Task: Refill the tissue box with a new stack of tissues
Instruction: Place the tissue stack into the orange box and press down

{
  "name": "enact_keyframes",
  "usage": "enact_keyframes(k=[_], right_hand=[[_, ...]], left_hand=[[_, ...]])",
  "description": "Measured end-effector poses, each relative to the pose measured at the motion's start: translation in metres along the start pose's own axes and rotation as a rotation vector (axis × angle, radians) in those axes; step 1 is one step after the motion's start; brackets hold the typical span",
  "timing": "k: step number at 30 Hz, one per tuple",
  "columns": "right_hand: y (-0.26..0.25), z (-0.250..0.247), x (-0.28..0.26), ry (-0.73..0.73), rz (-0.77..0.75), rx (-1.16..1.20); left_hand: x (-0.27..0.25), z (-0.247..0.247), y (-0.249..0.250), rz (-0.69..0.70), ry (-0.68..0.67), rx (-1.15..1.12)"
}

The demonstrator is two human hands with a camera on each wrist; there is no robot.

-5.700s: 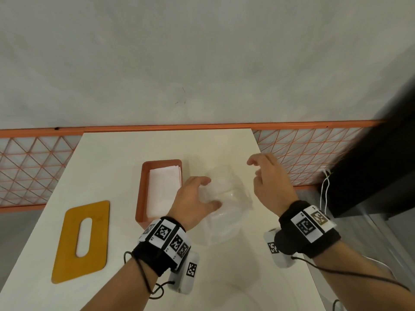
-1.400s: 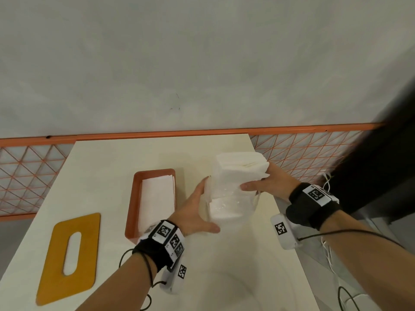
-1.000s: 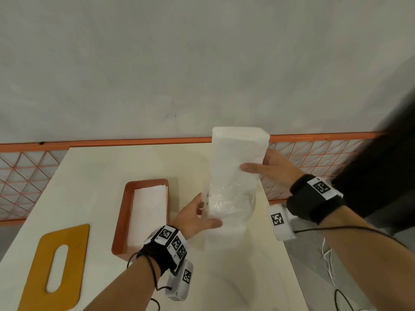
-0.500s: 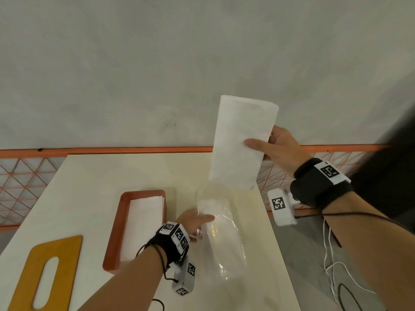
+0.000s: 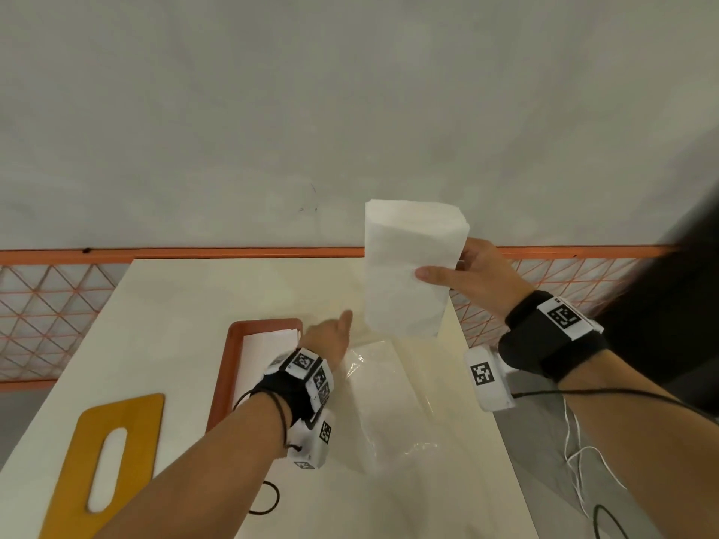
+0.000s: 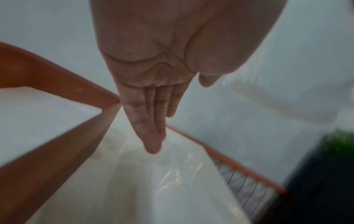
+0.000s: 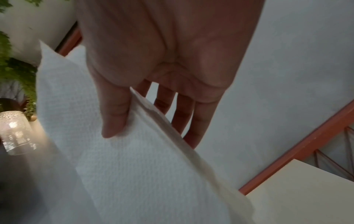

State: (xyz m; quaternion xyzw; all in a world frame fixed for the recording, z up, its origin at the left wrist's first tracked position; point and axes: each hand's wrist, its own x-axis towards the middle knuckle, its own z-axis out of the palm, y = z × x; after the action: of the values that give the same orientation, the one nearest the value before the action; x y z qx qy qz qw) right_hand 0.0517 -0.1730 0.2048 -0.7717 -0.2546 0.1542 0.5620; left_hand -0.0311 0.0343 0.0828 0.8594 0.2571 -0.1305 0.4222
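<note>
My right hand (image 5: 463, 272) holds a white tissue stack (image 5: 408, 274) upright above the table's far right side, thumb on the near face and fingers behind it (image 7: 134, 151). The empty clear plastic wrapper (image 5: 383, 402) lies flat on the table below it. My left hand (image 5: 330, 336) hovers with straight fingers (image 6: 151, 133) between the wrapper and the orange tissue box (image 5: 227, 367), holding nothing. The box stands open with some white tissues (image 5: 260, 355) inside; its corner (image 6: 107, 103) is right beside my left fingers. The yellow lid (image 5: 101, 461) with an oval slot lies at the near left.
The cream table (image 5: 186, 297) ends at a grey wall with an orange rail (image 5: 194, 252). Orange mesh fencing (image 5: 46, 317) runs along both sides. Cables (image 5: 579, 461) hang off the right edge. A glass jar (image 7: 16, 133) and green plant show in the right wrist view.
My right hand pulled the tissue stack fully out of the wrapper, lifted it, then lowered it a little. My left hand let go of the wrapper, which now lies flat.
</note>
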Motion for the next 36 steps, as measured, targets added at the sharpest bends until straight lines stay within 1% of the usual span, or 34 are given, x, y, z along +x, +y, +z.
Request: enact_keyframes(k=[2,3,4,7,8,9,10,12,13,14,15,16,17,18,20,21,22,23,26,29,33,35,36], right_hand=[[-0.008,0.010,-0.005,-0.010,-0.059,-0.037],[-0.012,0.017,-0.007,-0.019,-0.104,-0.083],[-0.015,0.023,-0.009,-0.029,-0.160,-0.137],[-0.024,0.049,-0.016,-0.064,-0.375,-0.285],[-0.025,0.060,-0.017,-0.069,-0.465,-0.347],[-0.026,0.074,-0.018,-0.075,-0.522,-0.404],[-0.026,0.081,-0.019,-0.072,-0.534,-0.444],[-0.026,0.103,-0.021,-0.055,-0.557,-0.477],[-0.025,0.112,-0.022,-0.033,-0.576,-0.510],[-0.021,0.120,-0.022,-0.012,-0.566,-0.536],[-0.018,0.126,-0.024,0.005,-0.504,-0.516],[-0.013,0.131,-0.026,0.010,-0.390,-0.445],[-0.008,0.137,-0.029,0.004,-0.219,-0.316],[-0.005,0.145,-0.033,-0.027,-0.026,-0.123],[0.000,0.161,-0.041,-0.153,0.343,0.296],[0.003,0.169,-0.045,-0.209,0.449,0.429],[0.004,0.176,-0.047,-0.246,0.494,0.491],[0.005,0.183,-0.048,-0.266,0.495,0.505],[0.012,0.198,-0.045,-0.246,0.440,0.403],[0.027,0.211,-0.039,-0.217,0.498,0.319],[0.044,0.225,-0.031,-0.177,0.590,0.283],[0.051,0.229,-0.027,-0.155,0.609,0.243],[0.053,0.231,-0.025,-0.146,0.609,0.216]], left_hand=[[-0.020,-0.024,0.005,-0.007,-0.056,-0.423],[-0.032,-0.037,0.006,0.009,-0.104,-0.593],[-0.043,-0.049,0.007,0.037,-0.159,-0.700],[-0.076,-0.082,0.006,0.155,-0.355,-0.868],[-0.085,-0.091,0.003,0.193,-0.399,-0.903],[-0.092,-0.099,-0.004,0.235,-0.419,-0.931],[-0.094,-0.102,-0.008,0.269,-0.407,-0.966],[-0.099,-0.112,-0.024,0.307,-0.289,-1.016],[-0.100,-0.117,-0.034,0.316,-0.254,-1.028],[-0.102,-0.121,-0.043,0.320,-0.244,-1.036],[-0.105,-0.126,-0.051,0.326,-0.245,-1.035],[-0.106,-0.130,-0.059,0.333,-0.244,-1.032],[-0.107,-0.134,-0.067,0.337,-0.244,-1.014],[-0.109,-0.137,-0.073,0.337,-0.243,-0.990],[-0.109,-0.142,-0.084,0.337,-0.243,-0.916],[-0.108,-0.143,-0.090,0.335,-0.249,-0.870],[-0.107,-0.144,-0.094,0.326,-0.249,-0.818],[-0.106,-0.144,-0.099,0.313,-0.244,-0.754],[-0.099,-0.143,-0.113,0.257,-0.218,-0.618],[-0.089,-0.137,-0.128,0.182,-0.200,-0.603],[-0.074,-0.130,-0.139,0.115,-0.201,-0.583],[-0.066,-0.128,-0.141,0.086,-0.201,-0.585],[-0.062,-0.128,-0.142,0.093,-0.195,-0.552]])
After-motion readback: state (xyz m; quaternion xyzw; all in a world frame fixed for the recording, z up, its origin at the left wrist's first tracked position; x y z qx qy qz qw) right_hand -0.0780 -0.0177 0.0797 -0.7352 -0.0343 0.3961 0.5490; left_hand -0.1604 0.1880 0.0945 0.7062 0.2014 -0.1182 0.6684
